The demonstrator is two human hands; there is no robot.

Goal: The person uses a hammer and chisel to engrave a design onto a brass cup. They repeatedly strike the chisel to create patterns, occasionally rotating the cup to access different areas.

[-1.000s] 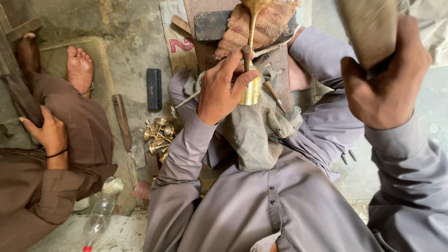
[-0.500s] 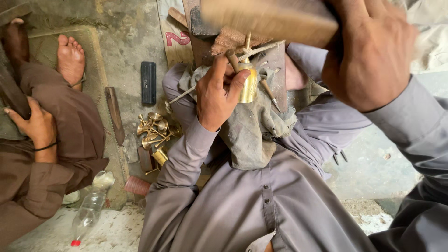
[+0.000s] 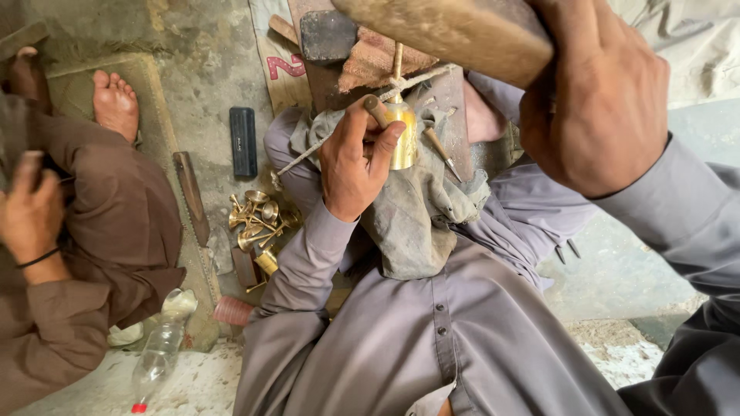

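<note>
My left hand (image 3: 353, 162) grips a small wooden-handled tool (image 3: 375, 110) and presses against a shiny brass cup-shaped piece (image 3: 403, 135) that rests on a grey cloth (image 3: 416, 208) over my lap. A thin brass stem (image 3: 397, 63) rises from the piece toward a block behind it. My right hand (image 3: 597, 100) is raised close to the camera, closed around the handle of a big wooden mallet (image 3: 447, 31) whose head hangs above the brass piece. A metal rod (image 3: 308, 158) sticks out to the left under my left hand.
A heap of small brass parts (image 3: 258, 219) lies on the ground left of my knee, with a black rectangular bar (image 3: 243, 141) and a long file-like tool (image 3: 191, 196) nearby. Another person in brown clothes (image 3: 85, 231) sits at left, a bare foot (image 3: 116, 100) showing. A plastic bottle (image 3: 154, 358) lies below.
The mallet in my right hand has swung down and leftward over the brass piece. My left hand stays on the piece. The other person's hand at left has shifted slightly.
</note>
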